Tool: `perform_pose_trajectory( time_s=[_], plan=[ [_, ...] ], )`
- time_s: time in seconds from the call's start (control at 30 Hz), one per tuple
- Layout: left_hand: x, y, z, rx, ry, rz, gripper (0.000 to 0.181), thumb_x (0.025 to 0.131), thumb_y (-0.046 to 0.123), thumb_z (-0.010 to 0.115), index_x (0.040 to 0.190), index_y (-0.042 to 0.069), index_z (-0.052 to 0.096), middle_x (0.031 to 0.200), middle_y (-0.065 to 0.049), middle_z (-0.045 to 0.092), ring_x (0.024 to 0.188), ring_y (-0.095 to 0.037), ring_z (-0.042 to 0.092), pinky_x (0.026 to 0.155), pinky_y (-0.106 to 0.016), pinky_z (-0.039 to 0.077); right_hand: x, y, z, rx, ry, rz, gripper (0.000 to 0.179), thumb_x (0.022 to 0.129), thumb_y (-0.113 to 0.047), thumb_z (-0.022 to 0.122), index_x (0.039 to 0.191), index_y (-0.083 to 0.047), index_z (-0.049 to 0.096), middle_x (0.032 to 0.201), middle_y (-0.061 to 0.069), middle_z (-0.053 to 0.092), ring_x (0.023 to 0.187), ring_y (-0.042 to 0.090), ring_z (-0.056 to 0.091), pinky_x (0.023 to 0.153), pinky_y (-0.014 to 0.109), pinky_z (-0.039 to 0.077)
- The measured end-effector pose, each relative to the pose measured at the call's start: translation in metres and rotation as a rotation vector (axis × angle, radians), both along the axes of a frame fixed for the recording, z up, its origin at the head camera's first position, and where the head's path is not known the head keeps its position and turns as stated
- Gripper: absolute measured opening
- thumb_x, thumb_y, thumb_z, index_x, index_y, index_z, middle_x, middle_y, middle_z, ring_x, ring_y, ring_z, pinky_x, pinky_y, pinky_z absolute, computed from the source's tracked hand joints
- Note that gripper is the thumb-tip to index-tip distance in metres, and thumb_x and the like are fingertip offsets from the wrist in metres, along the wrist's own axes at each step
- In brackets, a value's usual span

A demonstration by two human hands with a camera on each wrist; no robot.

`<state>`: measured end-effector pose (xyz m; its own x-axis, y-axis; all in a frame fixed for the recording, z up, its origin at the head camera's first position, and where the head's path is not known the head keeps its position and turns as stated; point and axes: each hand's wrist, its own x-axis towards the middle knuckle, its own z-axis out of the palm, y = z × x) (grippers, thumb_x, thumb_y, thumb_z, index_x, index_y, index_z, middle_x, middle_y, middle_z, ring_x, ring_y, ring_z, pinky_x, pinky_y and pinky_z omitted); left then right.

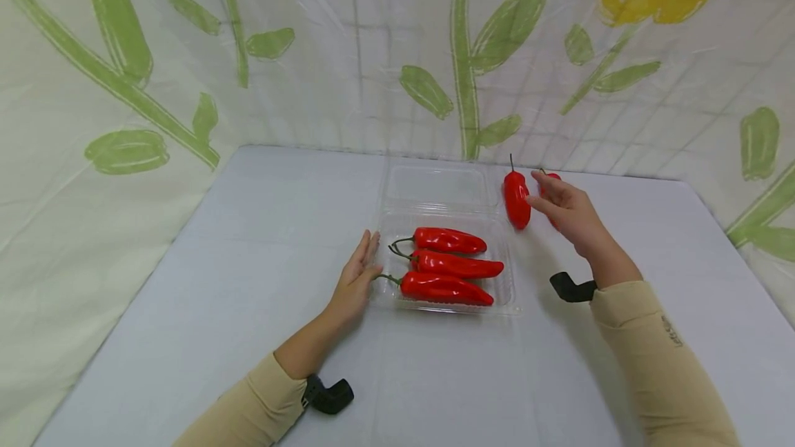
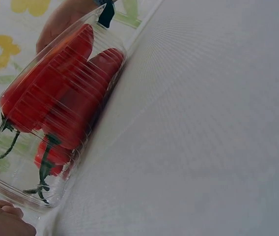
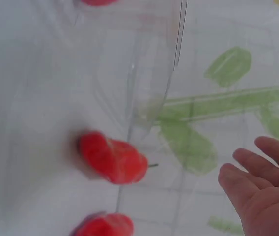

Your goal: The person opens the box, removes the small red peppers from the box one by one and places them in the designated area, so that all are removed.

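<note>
Three red chili peppers (image 1: 456, 265) lie side by side, stems to the left, in a clear plastic clamshell box (image 1: 508, 288) whose lid (image 1: 437, 187) is folded back. My left hand (image 1: 355, 278) rests against the box's left side, thumb near the lowest stem. Beyond the box's right side, a loose red pepper (image 1: 517, 200) lies on the table with its stem pointing away. Another red pepper (image 1: 551, 176) is mostly hidden behind my right hand (image 1: 568, 216), which hovers with fingers extended. In the right wrist view that hand (image 3: 272, 187) holds nothing.
A white table (image 1: 261, 226) carries everything. Behind it hangs a pale curtain (image 1: 310, 88) printed with yellow flowers and green leaves, meeting the table's back edge close to the lid and loose peppers. Each wrist wears a black camera mount (image 1: 329, 395).
</note>
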<state>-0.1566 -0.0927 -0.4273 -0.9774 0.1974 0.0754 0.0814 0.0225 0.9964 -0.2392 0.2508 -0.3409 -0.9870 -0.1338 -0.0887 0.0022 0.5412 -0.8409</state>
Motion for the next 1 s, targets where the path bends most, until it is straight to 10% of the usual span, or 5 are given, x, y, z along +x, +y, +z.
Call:
perform_pose_trajectory(
  time_s=[0.47, 1.0],
  plan=[
    [0.003, 0.0, 0.002, -0.015, -0.019, 0.011, 0.063, 0.094, -0.002, 0.034, 0.148, -0.002, 0.002, 0.156, -0.014, 0.015, 0.146, -0.023, 0.008, 0.117, -0.044, 0.008, 0.014, -0.03, -0.001, -0.018, 0.006, 0.163, 0.062, 0.092, -0.033, 0.056, 0.146, -0.011, 0.032, 0.15, 0.009, 0.035, 0.134, 0.032, 0.038, 0.097, 0.036, 0.047],
    [0.001, 0.0, 0.002, -0.043, -0.019, 0.014, 0.063, 0.095, -0.001, 0.035, 0.149, -0.001, 0.003, 0.156, -0.012, 0.016, 0.146, -0.023, 0.008, 0.118, -0.045, 0.008, 0.022, -0.055, -0.009, -0.069, -0.066, 0.373, 0.06, 0.09, -0.028, 0.06, 0.143, -0.01, 0.038, 0.148, 0.009, 0.038, 0.137, 0.038, 0.032, 0.102, 0.046, 0.039]
  ],
)
